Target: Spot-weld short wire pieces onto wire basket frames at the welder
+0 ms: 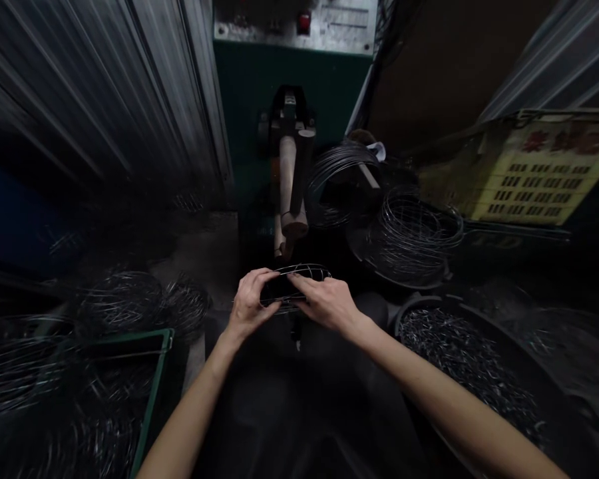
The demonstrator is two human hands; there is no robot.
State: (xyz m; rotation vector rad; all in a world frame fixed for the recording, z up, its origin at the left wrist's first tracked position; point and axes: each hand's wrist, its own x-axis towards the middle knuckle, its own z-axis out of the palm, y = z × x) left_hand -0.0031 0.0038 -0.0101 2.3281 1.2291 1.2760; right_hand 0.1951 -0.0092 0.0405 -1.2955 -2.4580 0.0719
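Between my two hands is a small round wire frame (pixel 307 269) with thin crosswise wires, held just in front of the machine's lower tip. My left hand (pixel 249 299) grips its left side, thumb below and fingers above. On the right, my right hand (pixel 327 299) pinches the near part of the frame in the same way. Right beyond the frame are the machine's pale cylindrical arms (pixel 288 193), with the lower tip (pixel 282 256) close to the wire. Part of the frame is hidden behind my fingers.
A green machine body (pixel 294 86) with a red switch (pixel 304 23) stands ahead. To the right are wire rings (pixel 414 219), a yellow crate (pixel 534 173) and a dark tub (pixel 409 303) of short metal pieces (pixel 459 359). A green-rimmed crate (pixel 157 372) of wire parts stands left.
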